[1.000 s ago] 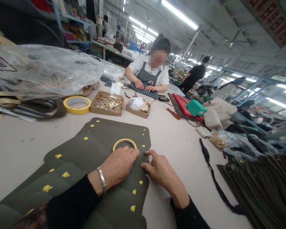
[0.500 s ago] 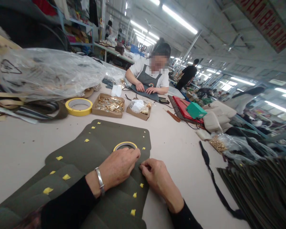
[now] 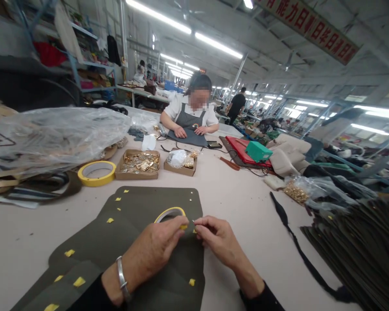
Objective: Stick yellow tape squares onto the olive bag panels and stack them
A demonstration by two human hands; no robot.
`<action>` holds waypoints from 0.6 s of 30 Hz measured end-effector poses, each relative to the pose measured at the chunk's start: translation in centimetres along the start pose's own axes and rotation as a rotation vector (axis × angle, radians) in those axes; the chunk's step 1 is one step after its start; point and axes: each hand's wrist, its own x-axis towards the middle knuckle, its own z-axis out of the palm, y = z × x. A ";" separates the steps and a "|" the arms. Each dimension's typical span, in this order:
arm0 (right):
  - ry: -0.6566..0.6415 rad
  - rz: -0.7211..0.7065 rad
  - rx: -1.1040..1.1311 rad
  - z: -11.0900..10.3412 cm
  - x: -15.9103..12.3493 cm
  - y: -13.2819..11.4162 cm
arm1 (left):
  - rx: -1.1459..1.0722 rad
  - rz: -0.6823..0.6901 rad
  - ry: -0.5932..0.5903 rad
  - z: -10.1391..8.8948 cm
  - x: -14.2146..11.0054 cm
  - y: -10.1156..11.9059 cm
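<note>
Left hand (image 3: 149, 250) clamped on the narrow yellow tape roll with a grey core (image 3: 164, 213), over the flat dark-olive panel (image 3: 155, 198) on the pale table (image 3: 256, 224). Right hand (image 3: 220, 239): thumb and forefinger close together at a tiny shiny bit (image 3: 193, 221), panel's right edge; I can't tell if they grip it. I see small yellow tape squares (image 3: 192, 282) dotting the panel.

White tube lights (image 3: 218, 45) glaring at twelve o'clock, sheen on the plastic bag (image 3: 58, 134) at nine, my left hand (image 3: 151, 245) and right hand (image 3: 223, 242) softly lit, dark stack (image 3: 350, 242) stretched at four, distance blurred
</note>
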 end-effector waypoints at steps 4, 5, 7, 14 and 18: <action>0.022 -0.286 -0.080 0.9 -0.2 -0.5 | 0.021 -0.018 0.020 -0.1 -0.1 0.4; 0.021 -0.347 -0.125 1.0 -0.3 -0.7 | 0.019 -0.022 0.027 0.0 -0.1 0.5; 0.014 -0.427 -0.203 1.2 -0.4 -0.8 | 0.006 -0.013 0.033 0.2 -0.1 0.5; 0.121 -0.558 -0.339 2.2 -0.1 0.3 | 0.062 0.088 0.081 1.2 -0.3 0.1; 0.299 -0.800 -0.421 2.7 0.9 1.4 | 0.123 0.180 0.130 2.0 -0.1 -0.9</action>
